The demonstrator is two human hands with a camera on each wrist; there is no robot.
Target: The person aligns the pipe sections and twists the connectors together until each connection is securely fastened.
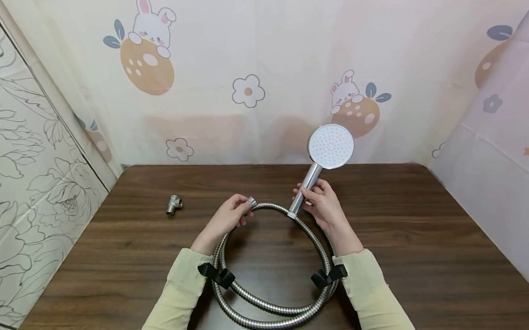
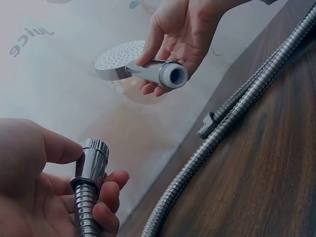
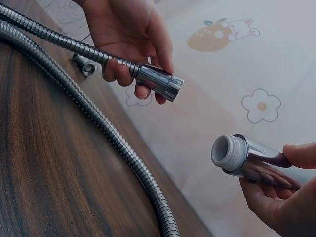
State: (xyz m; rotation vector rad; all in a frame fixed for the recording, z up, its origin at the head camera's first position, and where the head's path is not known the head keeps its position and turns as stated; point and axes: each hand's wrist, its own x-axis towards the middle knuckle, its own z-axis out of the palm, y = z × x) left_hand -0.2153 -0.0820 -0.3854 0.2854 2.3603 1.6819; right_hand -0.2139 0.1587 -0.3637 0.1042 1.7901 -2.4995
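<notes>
Currently, the right hand [image 1: 324,205] holds the shower head [image 1: 331,146] above the table [image 1: 431,256], toward the far edge, fingers and thumb closed around the handle. Its long axis slants: spray face at the far, right-hand end, turned to the person; white threaded collar [image 3: 230,152] at the near, left-hand end. The left hand [image 1: 227,217] pinches the chrome connector [image 2: 92,163] between thumb and curled fingers, apart from the collar. The steel hose [image 1: 273,326] loops toward the near edge. A tee fitting [image 1: 174,205] lies near the far-left corner.
</notes>
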